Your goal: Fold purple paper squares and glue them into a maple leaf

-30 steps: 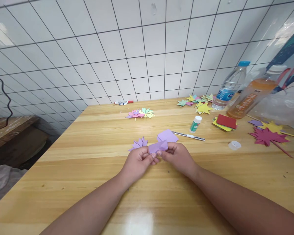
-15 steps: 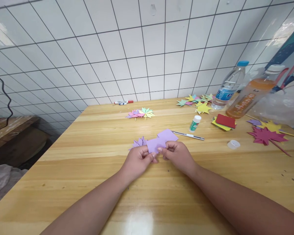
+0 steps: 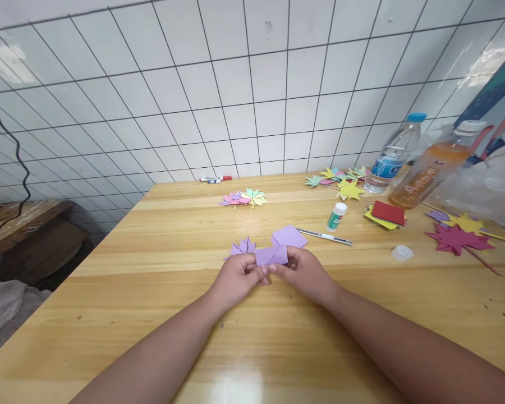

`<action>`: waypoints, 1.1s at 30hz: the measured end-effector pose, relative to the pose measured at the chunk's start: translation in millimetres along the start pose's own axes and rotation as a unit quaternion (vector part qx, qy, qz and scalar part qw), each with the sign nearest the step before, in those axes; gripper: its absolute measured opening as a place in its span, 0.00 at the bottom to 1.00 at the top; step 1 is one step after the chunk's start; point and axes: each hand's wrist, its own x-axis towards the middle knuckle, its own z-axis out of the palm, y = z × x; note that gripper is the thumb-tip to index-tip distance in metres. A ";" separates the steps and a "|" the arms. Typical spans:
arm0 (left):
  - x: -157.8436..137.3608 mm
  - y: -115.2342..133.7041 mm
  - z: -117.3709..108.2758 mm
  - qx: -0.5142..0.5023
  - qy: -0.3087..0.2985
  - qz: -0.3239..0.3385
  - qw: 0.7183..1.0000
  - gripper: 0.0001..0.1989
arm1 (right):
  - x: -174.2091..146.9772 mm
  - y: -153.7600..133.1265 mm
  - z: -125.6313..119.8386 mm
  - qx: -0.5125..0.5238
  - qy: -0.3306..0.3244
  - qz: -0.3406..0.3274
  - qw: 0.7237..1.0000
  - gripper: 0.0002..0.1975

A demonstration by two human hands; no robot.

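Between your two hands, over the near middle of the table (image 3: pixel 130 269), is the small purple sheet (image 3: pixel 271 256). Your left hand (image 3: pixel 235 280) pinches its left end, thumb in front and fingers behind; your right hand (image 3: pixel 309 278) clamps its right end the same way, and your thumbs nearly meet at the lower edge. A slanting line crosses the sheet, so I judge it partly folded, with more shaping left before it matches the purple leaf (image 3: pixel 243 247) just beyond your left hand. That leaf has its points formed and looks well advanced. The purple square (image 3: pixel 289 237) behind the sheet lies flat and seems untouched, as do the cards (image 3: pixel 388 212) stacked to the right. Finished-looking pieces are the crimson leaf (image 3: pixel 459 240) with its stalk, the pastel leaves (image 3: pixel 244 197) farther back and the leaves by the water bottle (image 3: pixel 398 151). The glue stick (image 3: pixel 335 217) stands with its white top on, not in use, and the knife (image 3: pixel 325 237) lies beside the square; it might be a pen, too thin to tell.

Your fingertips behind the sheet are hidden, so you can't see from this angle how many layers they hold. Your left hand covers the base of the purple leaf, leaving it unclear whether it has a stalk. The leaves by the bottle overlap too much to count, and your forearms are cut off by the frame.
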 end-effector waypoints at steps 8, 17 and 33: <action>1.1 3.1 0.3 -0.049 0.005 -0.030 0.998 0.11 | 0.2 -0.1 -3.7 0.045 0.038 0.052 0.997 0.15; 2.2 0.7 -4.1 -0.013 0.002 -0.018 1.000 0.10 | -1.0 -1.4 -5.8 0.067 0.020 0.045 0.997 0.17; 8.1 -5.0 -20.4 -0.128 0.037 -0.042 0.990 0.15 | 4.4 -0.7 -15.6 -0.010 0.067 -0.013 0.998 0.10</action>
